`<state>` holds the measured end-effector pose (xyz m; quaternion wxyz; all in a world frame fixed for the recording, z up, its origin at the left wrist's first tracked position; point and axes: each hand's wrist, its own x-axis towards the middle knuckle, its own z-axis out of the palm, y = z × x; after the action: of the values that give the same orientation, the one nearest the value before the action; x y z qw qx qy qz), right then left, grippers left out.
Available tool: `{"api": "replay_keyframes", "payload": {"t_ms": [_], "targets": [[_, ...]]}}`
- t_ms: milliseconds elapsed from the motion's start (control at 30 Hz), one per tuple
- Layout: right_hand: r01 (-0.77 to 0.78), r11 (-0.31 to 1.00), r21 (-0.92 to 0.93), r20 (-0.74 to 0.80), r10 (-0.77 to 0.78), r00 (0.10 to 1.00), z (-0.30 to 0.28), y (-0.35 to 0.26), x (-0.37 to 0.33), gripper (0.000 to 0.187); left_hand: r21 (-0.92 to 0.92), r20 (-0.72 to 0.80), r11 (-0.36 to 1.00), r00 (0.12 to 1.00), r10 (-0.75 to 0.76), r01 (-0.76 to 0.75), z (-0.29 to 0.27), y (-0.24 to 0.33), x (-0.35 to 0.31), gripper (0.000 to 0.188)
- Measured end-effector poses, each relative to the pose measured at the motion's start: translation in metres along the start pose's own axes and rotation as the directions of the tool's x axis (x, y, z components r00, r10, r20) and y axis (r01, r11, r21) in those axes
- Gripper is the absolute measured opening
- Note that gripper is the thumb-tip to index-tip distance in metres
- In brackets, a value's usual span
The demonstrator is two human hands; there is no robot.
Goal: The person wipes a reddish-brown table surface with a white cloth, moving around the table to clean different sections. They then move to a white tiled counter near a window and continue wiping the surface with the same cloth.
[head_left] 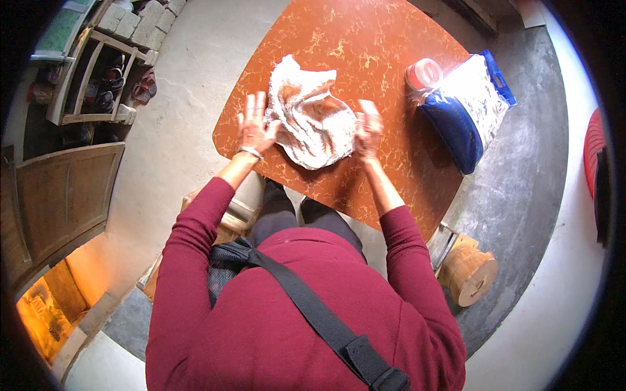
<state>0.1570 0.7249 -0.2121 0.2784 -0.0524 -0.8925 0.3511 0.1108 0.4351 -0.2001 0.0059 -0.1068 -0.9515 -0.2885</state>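
Nearest the camera, a maroon sweater (228, 332) fills the lower middle, a black strap (310, 313) running slantwise across it, with dark trousers (277, 212) just beyond, under the edge of a red-brown table (372, 52) veined in yellow. Close to that edge lies a crumpled white cloth (313, 120), its surface in loose folds, between the two hands. At its left side the left hand (256, 130), a pale bracelet (250, 152) at the wrist, rests wide — fingers straight, thumb against the cloth. The right hand (368, 130) is at the cloth's right edge, blurred; I cannot tell whether it pinches the fabric or only touches it. To the right on the table stand a jar (424, 75) with a pinkish lid and, just beside it, a blue-and-white bag (453, 127). Off the table's right corner is a round-ended wooden piece (474, 279). Farther off, along the left side, are a wooden cabinet panel (72, 192), an open wooden shelf (91, 119) holding dark items, and stacked grey blocks (138, 26).
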Motion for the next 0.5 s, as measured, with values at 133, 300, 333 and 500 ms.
{"api": "replay_keyframes", "payload": {"t_ms": [133, 300, 333, 500], "targets": [[-0.316, 0.741, -0.593, -0.094, 0.326, 0.941, -0.042, 0.081, -0.034, 0.049, 0.132, 0.230, 0.985, 0.970, 0.081, -0.114, 0.016, 0.074, 0.020, 0.103], [-0.247, 0.642, -0.726, 0.004, 0.363, 0.932, -0.044, 0.081, -0.054, 0.051, 0.298, 0.368, 0.919, 0.919, 0.139, -0.258, 0.067, 0.088, -0.001, 0.091], [-0.241, 0.643, -0.727, 0.001, 0.352, 0.936, -0.043, 0.081, -0.054, 0.051, 0.252, 0.381, 0.930, 0.911, 0.160, -0.269, 0.068, 0.085, -0.009, 0.077], [-0.248, 0.640, -0.728, -0.006, 0.356, 0.935, -0.041, 0.083, -0.057, 0.051, 0.301, 0.284, 0.842, 0.885, 0.370, -0.448, 0.063, 0.000, -0.068, 0.046]]}}
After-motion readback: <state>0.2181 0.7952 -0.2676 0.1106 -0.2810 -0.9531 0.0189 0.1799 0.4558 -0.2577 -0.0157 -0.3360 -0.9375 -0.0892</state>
